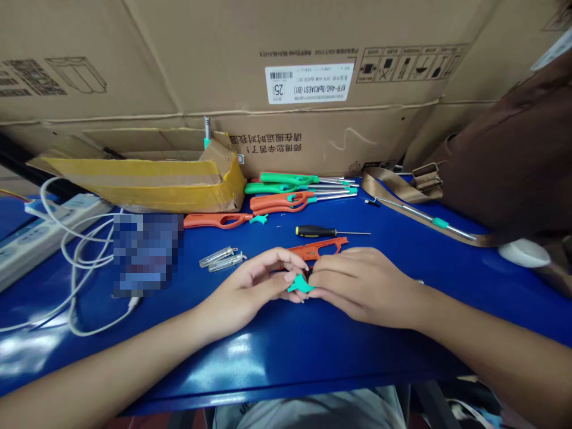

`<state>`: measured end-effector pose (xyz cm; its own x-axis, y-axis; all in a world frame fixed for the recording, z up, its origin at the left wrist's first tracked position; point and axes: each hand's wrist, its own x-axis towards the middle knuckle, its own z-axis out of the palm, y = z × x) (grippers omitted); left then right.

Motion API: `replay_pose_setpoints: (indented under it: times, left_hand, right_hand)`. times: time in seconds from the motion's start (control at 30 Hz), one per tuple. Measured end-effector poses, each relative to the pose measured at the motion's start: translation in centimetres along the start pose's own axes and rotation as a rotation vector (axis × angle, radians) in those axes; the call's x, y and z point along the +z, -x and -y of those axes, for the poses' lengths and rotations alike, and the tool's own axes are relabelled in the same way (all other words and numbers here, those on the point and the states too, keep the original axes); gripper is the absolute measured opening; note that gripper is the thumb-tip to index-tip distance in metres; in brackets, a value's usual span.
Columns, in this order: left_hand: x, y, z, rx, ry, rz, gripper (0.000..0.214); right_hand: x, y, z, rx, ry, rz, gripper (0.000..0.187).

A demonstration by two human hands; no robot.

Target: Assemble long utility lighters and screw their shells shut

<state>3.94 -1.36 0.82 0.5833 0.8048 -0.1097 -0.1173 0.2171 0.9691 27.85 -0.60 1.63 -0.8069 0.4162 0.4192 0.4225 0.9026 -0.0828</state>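
Observation:
My left hand (263, 280) pinches a small teal plastic trigger (301, 284) between thumb and fingers, low over the blue table. From the other side, the fingertips of my right hand (361, 286) close on the same trigger. Just beyond my hands lies an open orange lighter casing (319, 246), partly covered by my fingers. A screwdriver (317, 231) with a black and yellow handle rests farther back. To the left of my hands are two clear plastic tubes (223, 260). An orange lighter handle (214, 221) has a loose-looking teal trigger (258, 219) at its end.
Several green and orange lighters (286, 202) with metal barrels lie against the cardboard wall. At the left are a yellow-taped carton (179, 187), a power strip (49, 229), white cables and a blurred phone (149, 253). A strap (393, 185), metal rod (440, 221) and brown bag sit right.

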Motion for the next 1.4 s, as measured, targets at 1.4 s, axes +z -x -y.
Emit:
replay_pose_setpoints:
  times: [1.4]
  left_hand:
    - [-2.2, 0.5, -0.7, 0.395, -1.339, 0.165, 0.028]
  right_hand:
    - [-2.2, 0.3, -0.9, 0.179, 0.027, 0.503, 0.018]
